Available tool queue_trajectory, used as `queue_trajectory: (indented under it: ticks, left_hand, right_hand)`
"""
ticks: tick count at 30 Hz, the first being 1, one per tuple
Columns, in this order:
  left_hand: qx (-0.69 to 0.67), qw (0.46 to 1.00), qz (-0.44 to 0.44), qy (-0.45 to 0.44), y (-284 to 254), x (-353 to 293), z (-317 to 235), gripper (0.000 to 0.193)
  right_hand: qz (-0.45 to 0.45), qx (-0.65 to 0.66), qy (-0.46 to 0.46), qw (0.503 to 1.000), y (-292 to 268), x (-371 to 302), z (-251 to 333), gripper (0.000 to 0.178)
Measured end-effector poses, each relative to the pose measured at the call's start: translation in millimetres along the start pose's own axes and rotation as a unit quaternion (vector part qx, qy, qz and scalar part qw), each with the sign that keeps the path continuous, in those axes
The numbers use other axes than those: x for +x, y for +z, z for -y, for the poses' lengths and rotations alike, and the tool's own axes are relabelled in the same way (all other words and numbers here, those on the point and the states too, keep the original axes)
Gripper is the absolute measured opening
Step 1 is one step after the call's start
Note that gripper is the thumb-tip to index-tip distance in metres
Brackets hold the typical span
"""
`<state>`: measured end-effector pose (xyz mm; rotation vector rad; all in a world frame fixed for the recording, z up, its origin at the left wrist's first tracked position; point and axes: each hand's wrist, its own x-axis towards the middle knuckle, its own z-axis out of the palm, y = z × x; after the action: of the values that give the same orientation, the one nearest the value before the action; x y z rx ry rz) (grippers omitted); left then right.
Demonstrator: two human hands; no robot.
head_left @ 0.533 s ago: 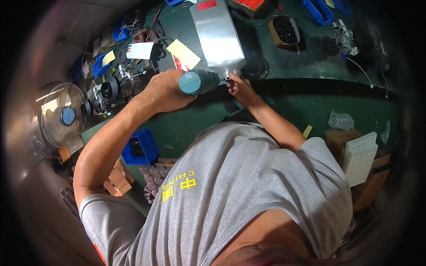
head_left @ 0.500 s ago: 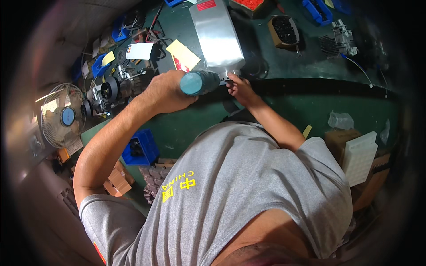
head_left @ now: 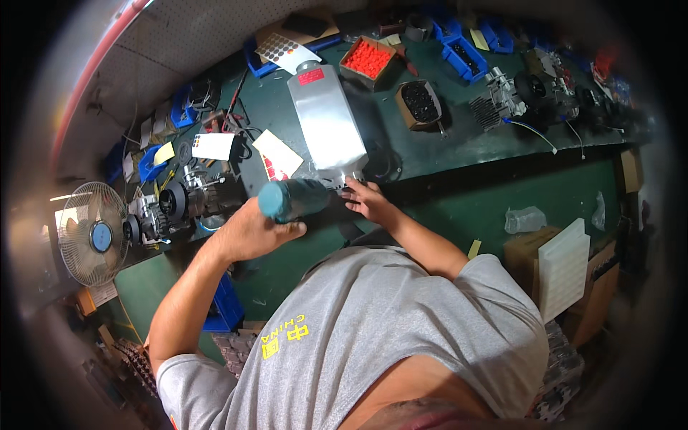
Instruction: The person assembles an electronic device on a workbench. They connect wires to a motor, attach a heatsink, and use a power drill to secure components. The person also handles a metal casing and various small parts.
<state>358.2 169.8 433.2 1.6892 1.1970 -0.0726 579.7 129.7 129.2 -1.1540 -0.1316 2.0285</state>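
Observation:
My left hand (head_left: 251, 231) is wrapped round a teal power drill (head_left: 295, 199), whose rounded rear end faces left. The drill's front points at the near end of a long silver metal box (head_left: 328, 118), which lies on the bench with a red label near its far end. At the box's narrow near end fitting, my right hand (head_left: 371, 204) holds on with its fingertips. The drill's tip and whatever lies between it and the fitting are too small to make out. Left of the box are a pale yellow paper (head_left: 278, 152) and a red-and-white sheet (head_left: 274, 170).
Beyond the box stand a carton of red-orange parts (head_left: 368, 61) and a carton of black parts (head_left: 421, 104). Metal motor assemblies (head_left: 188, 195) and a fan (head_left: 99, 233) are on the left. More assemblies (head_left: 505, 94) and blue bins (head_left: 464, 59) sit right. The bench edge runs close before me.
The view has tilted up, showing more of the bench's far side. Both hands stay at the box's near end, the drill still in my left hand. My right hand's fingers have spread slightly.

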Motion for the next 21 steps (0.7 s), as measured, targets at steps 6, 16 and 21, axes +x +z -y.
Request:
queue_trajectory:
  ticks: [6, 16, 21]
  left_hand:
    - [-0.067, 0.99, -0.084, 0.086, 8.1, -29.1, 10.0, 0.036]
    - [-0.164, 0.953, -0.249, 0.047, 30.9, 8.5, 47.0, 0.034]
    - [-0.21, 0.932, -0.295, -0.016, 14.2, 50.2, 36.7, 0.032]
  right_hand:
    - [0.005, -0.336, -0.031, 0.941, -47.8, -30.2, 68.5, 0.028]
    - [-0.195, -0.725, -0.314, 0.58, -63.1, 164.4, 206.5, 0.034]
    - [-0.167, -0.847, -0.236, 0.447, -45.2, 215.8, 220.2, 0.026]
